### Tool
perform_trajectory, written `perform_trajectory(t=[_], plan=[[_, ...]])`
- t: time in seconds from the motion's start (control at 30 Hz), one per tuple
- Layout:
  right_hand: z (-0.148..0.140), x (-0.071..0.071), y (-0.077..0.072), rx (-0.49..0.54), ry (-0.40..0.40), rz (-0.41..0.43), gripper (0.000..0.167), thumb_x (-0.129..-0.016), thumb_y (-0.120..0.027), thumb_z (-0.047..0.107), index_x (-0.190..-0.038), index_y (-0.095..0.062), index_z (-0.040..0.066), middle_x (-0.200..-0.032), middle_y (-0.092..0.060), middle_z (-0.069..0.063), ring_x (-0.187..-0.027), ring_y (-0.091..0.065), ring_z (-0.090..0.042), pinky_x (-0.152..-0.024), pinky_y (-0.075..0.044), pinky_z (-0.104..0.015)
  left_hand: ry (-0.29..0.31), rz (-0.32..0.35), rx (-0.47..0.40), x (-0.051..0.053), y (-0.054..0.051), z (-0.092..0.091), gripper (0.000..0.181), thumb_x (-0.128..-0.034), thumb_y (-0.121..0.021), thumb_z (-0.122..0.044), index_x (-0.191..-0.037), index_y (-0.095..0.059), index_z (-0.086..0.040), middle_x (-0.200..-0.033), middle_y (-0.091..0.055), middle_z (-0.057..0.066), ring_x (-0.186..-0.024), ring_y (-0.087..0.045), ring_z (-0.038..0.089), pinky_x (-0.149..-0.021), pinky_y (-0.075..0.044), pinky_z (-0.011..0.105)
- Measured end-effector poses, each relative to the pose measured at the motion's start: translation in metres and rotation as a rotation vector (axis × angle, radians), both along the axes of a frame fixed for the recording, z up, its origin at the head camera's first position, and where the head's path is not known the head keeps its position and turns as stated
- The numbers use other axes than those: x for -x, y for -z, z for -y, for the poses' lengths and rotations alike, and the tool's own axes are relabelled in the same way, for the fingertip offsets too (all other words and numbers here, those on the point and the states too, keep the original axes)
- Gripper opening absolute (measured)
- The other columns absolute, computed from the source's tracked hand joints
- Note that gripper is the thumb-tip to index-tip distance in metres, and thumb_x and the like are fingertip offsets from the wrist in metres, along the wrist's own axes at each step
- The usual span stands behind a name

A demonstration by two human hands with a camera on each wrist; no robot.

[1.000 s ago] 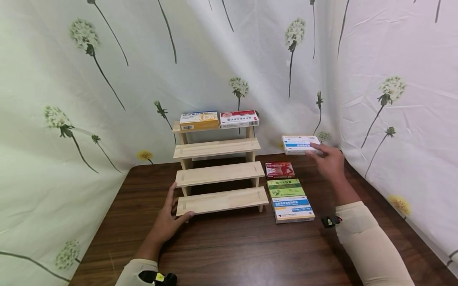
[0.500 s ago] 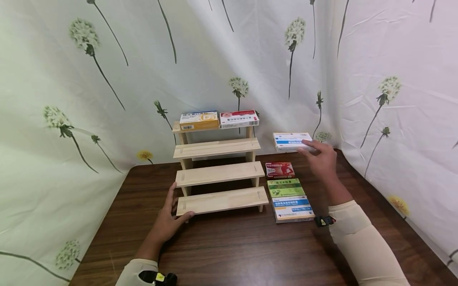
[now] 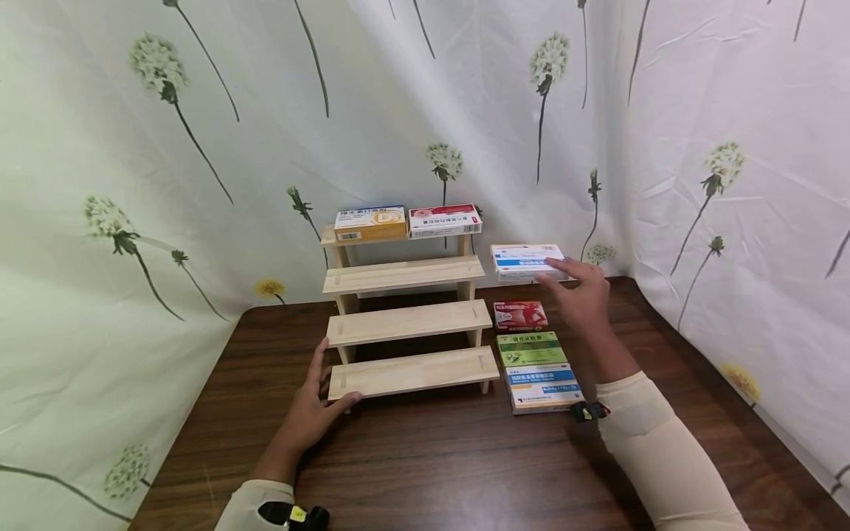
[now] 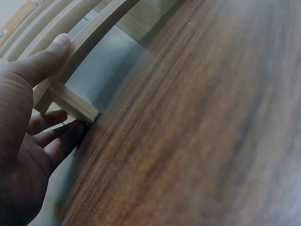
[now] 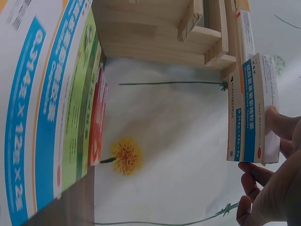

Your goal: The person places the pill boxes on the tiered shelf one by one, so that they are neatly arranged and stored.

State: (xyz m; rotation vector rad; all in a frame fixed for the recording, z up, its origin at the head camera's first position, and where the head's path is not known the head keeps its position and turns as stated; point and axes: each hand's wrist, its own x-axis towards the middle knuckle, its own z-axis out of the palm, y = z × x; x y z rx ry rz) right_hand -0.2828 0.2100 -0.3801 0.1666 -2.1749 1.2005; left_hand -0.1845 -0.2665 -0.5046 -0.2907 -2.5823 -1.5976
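Note:
In the head view, my right hand (image 3: pixel 581 293) pinches the end of a white and blue medicine box (image 3: pixel 524 262), holding it in the air right of the stepped wooden shelf (image 3: pixel 405 324). In the right wrist view, the thumb lies against the side of that medicine box (image 5: pixel 254 110). My left hand (image 3: pixel 316 409) grips the lower left end of the shelf. Its thumb rests on the lowest step (image 4: pixel 77 47), while the other fingers reach round by the leg, as the left wrist view shows. An orange and white box (image 3: pixel 370 225) and a red and white box (image 3: pixel 445 220) lie on the top step.
On the dark wooden table (image 3: pixel 438 464), right of the shelf, lie a red box (image 3: pixel 520 316), a green box (image 3: pixel 533 349) and another blue and white box (image 3: pixel 544 388) in a column. A dandelion-print curtain (image 3: pixel 412 110) hangs close behind and at the sides.
My right hand has carried the white and blue medicine box leftward and slightly up, closer to the shelf. The left hand has stayed in place on the shelf.

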Motion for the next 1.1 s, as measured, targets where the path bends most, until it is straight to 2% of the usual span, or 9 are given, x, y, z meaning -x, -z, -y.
perform_trajectory(t=[0.1, 0.23, 0.47, 0.7, 0.9, 1.1], plan=[[0.006, -0.002, -0.001, 0.001, -0.009, 0.023, 0.039, -0.097, -0.087, 0.018, -0.131, -0.078, 0.001, -0.146, -0.067, -0.028, -0.134, -0.059, -0.049, -0.113, -0.038, -0.061, -0.001, 0.001, -0.001, 0.0, 0.0, 0.0, 0.119, -0.0987, -0.085, -0.022, -0.174, 0.003, -0.048, -0.166, -0.043, 0.036, -0.144, -0.056, 0.055, -0.099, -0.06, 0.061], [0.015, -0.002, -0.002, 0.022, -0.011, 0.063, 0.04, -0.098, -0.086, 0.023, -0.133, -0.078, 0.005, -0.152, -0.065, -0.026, -0.135, -0.055, -0.044, -0.111, -0.038, -0.06, 0.002, -0.004, -0.003, 0.001, 0.001, 0.0, 0.119, -0.0986, -0.085, -0.022, -0.175, 0.003, -0.044, -0.166, -0.045, 0.034, -0.143, -0.058, 0.053, -0.099, -0.061, 0.057], [0.033, -0.002, 0.001, 0.064, -0.016, 0.105, 0.042, -0.097, -0.088, 0.028, -0.133, -0.08, 0.01, -0.156, -0.062, -0.024, -0.142, -0.051, -0.041, -0.117, -0.039, -0.062, 0.004, -0.008, -0.01, 0.001, 0.002, 0.0, 0.12, -0.098, -0.086, -0.021, -0.176, 0.003, -0.039, -0.164, -0.048, 0.033, -0.141, -0.061, 0.05, -0.096, -0.062, 0.049], [0.05, 0.0, 0.004, 0.054, -0.038, 0.037, 0.04, -0.092, -0.091, 0.025, -0.128, -0.082, 0.008, -0.151, -0.065, -0.027, -0.138, -0.053, -0.044, -0.116, -0.037, -0.066, 0.002, -0.003, -0.01, 0.0, 0.001, 0.0, 0.12, -0.0979, -0.086, -0.021, -0.176, 0.002, -0.043, -0.164, -0.048, 0.033, -0.14, -0.061, 0.05, -0.095, -0.062, 0.048], [0.064, 0.0, 0.005, 0.057, -0.063, 0.011, 0.041, -0.092, -0.092, 0.024, -0.127, -0.082, 0.006, -0.15, -0.065, -0.028, -0.139, -0.053, -0.045, -0.118, -0.033, -0.067, 0.002, 0.002, -0.018, 0.001, 0.001, 0.0, 0.118, -0.0981, -0.086, -0.02, -0.177, 0.001, -0.036, -0.164, -0.047, 0.033, -0.141, -0.061, 0.05, -0.096, -0.062, 0.047], [0.08, -0.004, 0.003, 0.027, -0.073, 0.001, 0.041, -0.09, -0.093, 0.021, -0.126, -0.082, 0.005, -0.149, -0.065, -0.029, -0.139, -0.053, -0.046, -0.118, -0.027, -0.071, 0.003, 0.0, -0.023, 0.001, 0.002, 0.0, 0.119, -0.0979, -0.086, -0.02, -0.176, 0.002, -0.042, -0.165, -0.046, 0.034, -0.14, -0.061, 0.051, -0.096, -0.062, 0.047]])
